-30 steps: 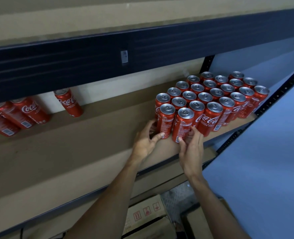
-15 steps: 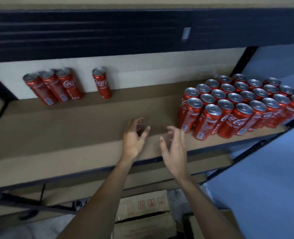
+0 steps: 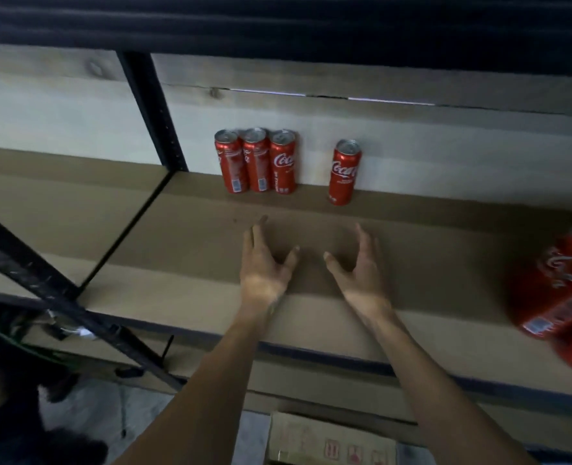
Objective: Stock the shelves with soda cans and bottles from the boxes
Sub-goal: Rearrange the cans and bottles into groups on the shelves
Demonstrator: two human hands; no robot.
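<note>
open shelf (image 3: 428, 239) between rear cans (image 3: 282, 162) and right can cluster (image 3: 556, 290).

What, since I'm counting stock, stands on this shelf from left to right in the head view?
Three cans side by side → single can → packed group of cans at the right edge.

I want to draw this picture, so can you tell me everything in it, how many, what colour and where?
cans in a row: three, red with silver tops, side by side at the back of the shelf
single can: one, red, standing apart to the right of the row
cans at the right edge: count unclear (blurred, cut off), red, front right of the shelf
shelf: one, brown board
upright post: one, black, left of the row
cardboard box: one, brown, below the shelf
left hand: open, empty, over the shelf's middle
right hand: open, empty, beside the left
</note>
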